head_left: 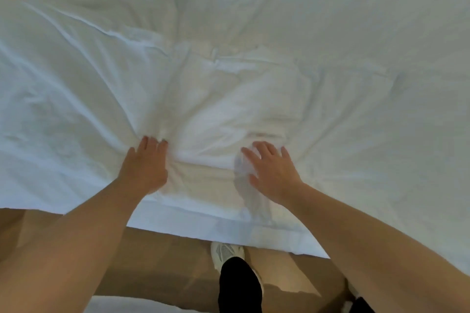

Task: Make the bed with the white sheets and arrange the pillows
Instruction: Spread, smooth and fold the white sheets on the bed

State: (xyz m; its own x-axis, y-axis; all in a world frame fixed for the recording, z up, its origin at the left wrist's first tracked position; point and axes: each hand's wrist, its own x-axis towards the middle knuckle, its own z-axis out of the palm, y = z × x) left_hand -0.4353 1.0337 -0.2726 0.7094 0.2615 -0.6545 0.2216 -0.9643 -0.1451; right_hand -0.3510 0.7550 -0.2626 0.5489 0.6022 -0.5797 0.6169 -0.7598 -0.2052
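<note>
**Pressing on the white sheet (254, 71), palms down**

Spread across the whole bed, the sheet has its hemmed near edge hanging over the brown floor (165, 262). The left hand (145, 168) lies flat near that edge, fingers straight, with creases radiating from the tips. Just to its right, the right hand (269, 170) rests with fingers spread, gripping nothing. A white sneaker (226, 253) stands nearest.
</note>
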